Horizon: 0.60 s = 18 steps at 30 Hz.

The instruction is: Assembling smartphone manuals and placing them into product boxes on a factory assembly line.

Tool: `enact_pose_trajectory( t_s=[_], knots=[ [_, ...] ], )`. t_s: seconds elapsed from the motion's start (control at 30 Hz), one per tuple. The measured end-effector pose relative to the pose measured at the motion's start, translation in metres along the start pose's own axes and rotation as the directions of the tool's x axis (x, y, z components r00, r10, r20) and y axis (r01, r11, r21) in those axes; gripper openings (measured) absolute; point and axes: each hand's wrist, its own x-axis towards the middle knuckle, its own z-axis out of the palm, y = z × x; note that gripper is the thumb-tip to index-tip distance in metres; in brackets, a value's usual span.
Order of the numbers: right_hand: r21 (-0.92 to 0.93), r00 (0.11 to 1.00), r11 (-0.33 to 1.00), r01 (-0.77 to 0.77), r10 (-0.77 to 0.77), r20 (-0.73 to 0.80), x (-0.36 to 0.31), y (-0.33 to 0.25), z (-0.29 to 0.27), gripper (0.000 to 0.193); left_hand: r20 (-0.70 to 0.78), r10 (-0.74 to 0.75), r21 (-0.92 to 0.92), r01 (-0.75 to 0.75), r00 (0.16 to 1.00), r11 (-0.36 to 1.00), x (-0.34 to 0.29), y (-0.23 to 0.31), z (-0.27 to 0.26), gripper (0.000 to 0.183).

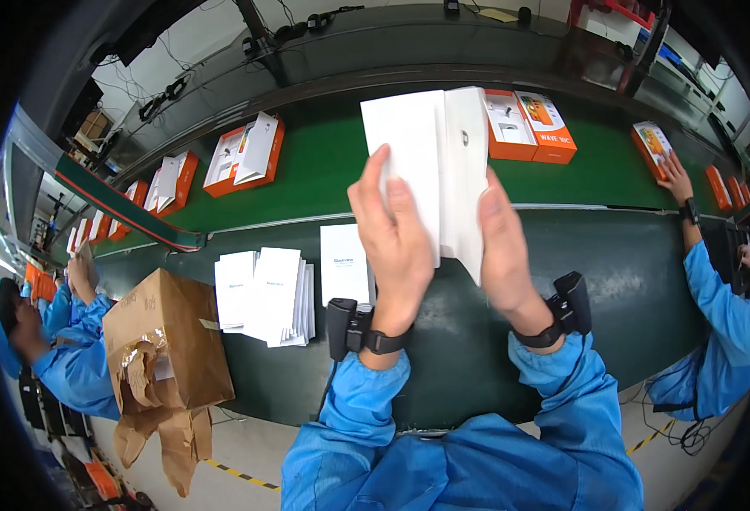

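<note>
Between my two hands, above the near edge of the green conveyor belt (332, 183), is a white folded card insert (417, 128). It stands partly opened out, with a fold down its length and a small slot in its right panel. My left hand (392, 234) grips it from the left, thumb and fingers against the white panel. My right hand (504, 247) closes on its right edge, thumb towards me and the other fingers mostly hidden. Just behind the insert, an open orange box (511, 153) sits on the belt, its white inner tray showing beside its printed lid (549, 128).
Stacks of white booklets (277, 294) lie on the dark green table (460, 358), left of my arms. A torn brown carton (170, 332) stands at the table's left. More orange boxes (245, 153) line the belt. Co-workers in blue (720, 298) work on both sides.
</note>
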Motion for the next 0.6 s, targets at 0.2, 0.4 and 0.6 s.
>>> enact_pose_trajectory(
  t_s=[0.2, 0.4, 0.6],
  knots=[
    [-0.047, 0.99, 0.992, 0.119, -0.122, -0.065, 0.013, 0.017, 0.04, 0.079, -0.029, -0.025, -0.017, 0.024, 0.999, 1.0, 0.009, 0.007, -0.026, 0.051],
    [0.059, 0.995, 0.995, -0.078, 0.082, -0.059, 0.03, 0.035, 0.049, 0.085, 0.173, -0.248, -0.007, 0.253, 0.953, 0.967, 0.035, -0.001, -0.092, 0.05],
    [-0.153, 0.995, 0.985, -0.075, 0.064, -0.071, 0.022, 0.066, 0.08, 0.081, 0.24, -0.283, 0.156, 0.251, 0.929, 0.955, 0.028, -0.029, -0.128, 0.053]
  ],
)
